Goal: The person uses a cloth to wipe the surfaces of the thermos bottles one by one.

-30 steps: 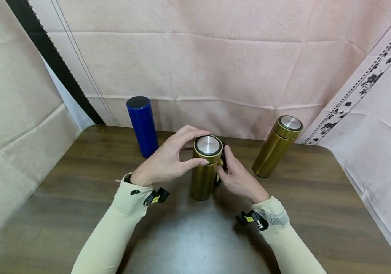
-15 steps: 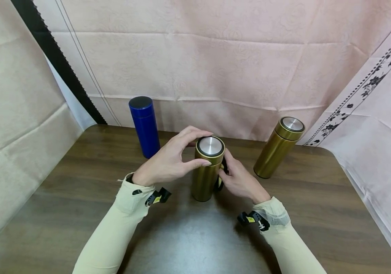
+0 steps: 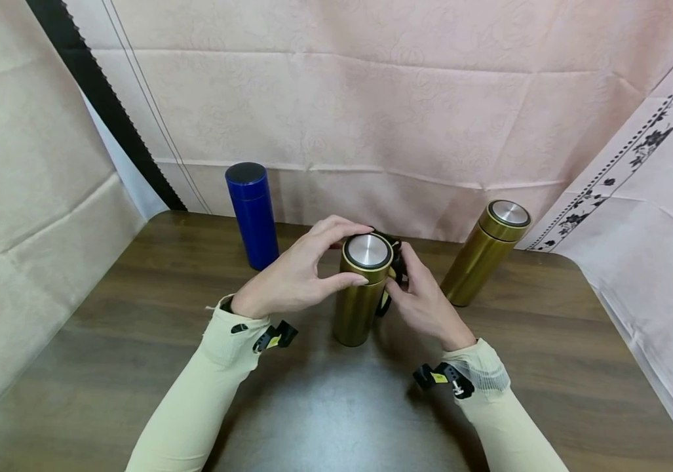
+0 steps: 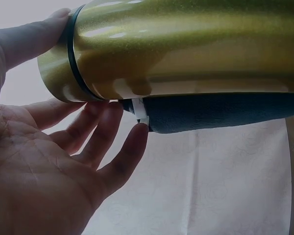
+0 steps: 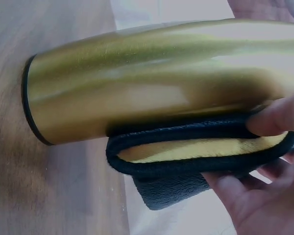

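Observation:
A gold thermos flask [image 3: 352, 318] with a brushed silver disc on its lid stands upright on the table in front of me. My left hand [image 3: 297, 275] grips it near the lid, thumb in front and the other fingers round the back. On the flask's right side my right hand [image 3: 424, 305] pinches a folded cloth [image 5: 186, 149], dark outside and yellow inside, whose long side lies along the flask wall. In the left wrist view the dark cloth [image 4: 210, 116] runs along the flask's far side, with a white tag close to my left fingertips.
A blue thermos flask [image 3: 253, 223] with a black top stands at the back left of the wooden table [image 3: 135, 314]. A second gold flask [image 3: 480, 259] stands at the back right. Pale fabric [image 3: 401, 118] hangs behind the table and at both sides.
My right hand has shifted slightly right and up with the cloth, and more of the cloth shows beside and behind the lid. My left hand keeps its grip on the flask.

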Motion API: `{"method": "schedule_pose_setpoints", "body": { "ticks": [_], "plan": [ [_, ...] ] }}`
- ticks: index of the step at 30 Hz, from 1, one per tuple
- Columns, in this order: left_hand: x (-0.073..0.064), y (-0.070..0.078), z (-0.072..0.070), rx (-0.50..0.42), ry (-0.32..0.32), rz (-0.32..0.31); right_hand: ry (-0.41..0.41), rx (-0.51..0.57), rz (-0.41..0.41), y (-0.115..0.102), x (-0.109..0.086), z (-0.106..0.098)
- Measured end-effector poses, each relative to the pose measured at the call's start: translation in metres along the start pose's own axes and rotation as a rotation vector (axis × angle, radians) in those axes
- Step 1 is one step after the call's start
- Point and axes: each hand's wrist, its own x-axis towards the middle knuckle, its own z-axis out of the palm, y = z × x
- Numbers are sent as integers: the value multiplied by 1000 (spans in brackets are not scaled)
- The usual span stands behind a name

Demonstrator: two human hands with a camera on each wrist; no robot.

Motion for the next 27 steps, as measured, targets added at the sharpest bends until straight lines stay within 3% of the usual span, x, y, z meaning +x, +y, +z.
{"method": "schedule_pose_setpoints", "body": {
  "ticks": [7, 19, 27],
  "plan": [
    [0, 1, 0, -6, -7, -5, -36, 6, 16, 1, 0, 0],
    [0, -1, 0, -18, -13, 5, -156, -104, 27, 7, 0, 5],
    [1, -1, 1, -28, -24, 1, -149, -129, 41, 7, -2, 4]
  ]
}}
